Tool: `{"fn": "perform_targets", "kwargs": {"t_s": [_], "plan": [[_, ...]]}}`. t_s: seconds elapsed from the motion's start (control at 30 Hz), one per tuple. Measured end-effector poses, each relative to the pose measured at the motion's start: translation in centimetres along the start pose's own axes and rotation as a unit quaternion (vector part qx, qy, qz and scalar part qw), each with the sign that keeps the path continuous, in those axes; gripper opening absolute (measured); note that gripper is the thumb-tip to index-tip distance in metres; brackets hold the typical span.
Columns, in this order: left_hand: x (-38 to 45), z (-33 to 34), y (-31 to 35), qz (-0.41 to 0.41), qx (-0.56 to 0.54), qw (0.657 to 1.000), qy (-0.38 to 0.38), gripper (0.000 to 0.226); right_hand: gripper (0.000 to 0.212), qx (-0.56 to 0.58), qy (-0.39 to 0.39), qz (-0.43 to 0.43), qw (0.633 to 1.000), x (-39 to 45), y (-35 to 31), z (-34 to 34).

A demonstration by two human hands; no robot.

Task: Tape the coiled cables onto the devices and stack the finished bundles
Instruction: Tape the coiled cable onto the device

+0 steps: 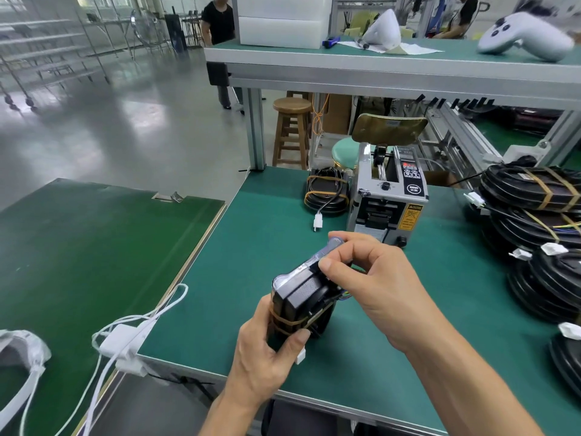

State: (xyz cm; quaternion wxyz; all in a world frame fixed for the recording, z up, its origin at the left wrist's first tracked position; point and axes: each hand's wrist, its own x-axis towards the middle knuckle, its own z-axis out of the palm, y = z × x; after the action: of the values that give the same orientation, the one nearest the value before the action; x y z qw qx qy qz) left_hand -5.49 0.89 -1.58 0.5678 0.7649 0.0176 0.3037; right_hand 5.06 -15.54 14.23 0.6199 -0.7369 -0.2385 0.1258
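Head: both hands [314, 309] grip device [301, 297].

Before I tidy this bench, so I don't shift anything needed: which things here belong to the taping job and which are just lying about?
Job in hand:
- device with coiled cable, held in the left hand
- clear tape strip, pinched by the right hand
- tape dispenser
- finished bundles, stacked at right
- single bundle beside the dispenser

Lying about:
- white charger and cables
- white controller
- wooden stool

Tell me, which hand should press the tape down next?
Probably the right hand: it already pinches the clear tape strip above the black device. The left hand grips the device from below, steadying it.
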Motion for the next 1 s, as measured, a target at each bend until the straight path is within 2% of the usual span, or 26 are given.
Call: {"fn": "perform_targets", "kwargs": {"t_s": [0.1,0.4,0.53,0.73,1.0], "plan": [[0.0,0.0,0.2,0.002,0.007,1.000,0.002,0.042,0.009,-0.008,0.012,0.003,1.000,0.0,-0.2,0.2],[0.1,0.0,0.5,0.005,0.010,1.000,0.004,0.041,0.006,-0.054,0.038,0.005,0.998,-0.1,-0.6,0.8],[0.1,0.0,0.6,0.005,0.009,1.000,0.003,0.041,0.014,-0.065,0.042,0.011,0.997,-0.2,-0.4,0.7],[0.1,0.0,0.7,0.008,0.008,1.000,0.003,0.042,0.017,-0.060,0.054,0.011,0.997,-0.4,-0.9,0.9],[0.1,0.0,0.6,0.007,0.011,1.000,0.004,0.044,0.018,-0.108,0.073,-0.004,0.992,-0.7,-1.1,1.3]]}}
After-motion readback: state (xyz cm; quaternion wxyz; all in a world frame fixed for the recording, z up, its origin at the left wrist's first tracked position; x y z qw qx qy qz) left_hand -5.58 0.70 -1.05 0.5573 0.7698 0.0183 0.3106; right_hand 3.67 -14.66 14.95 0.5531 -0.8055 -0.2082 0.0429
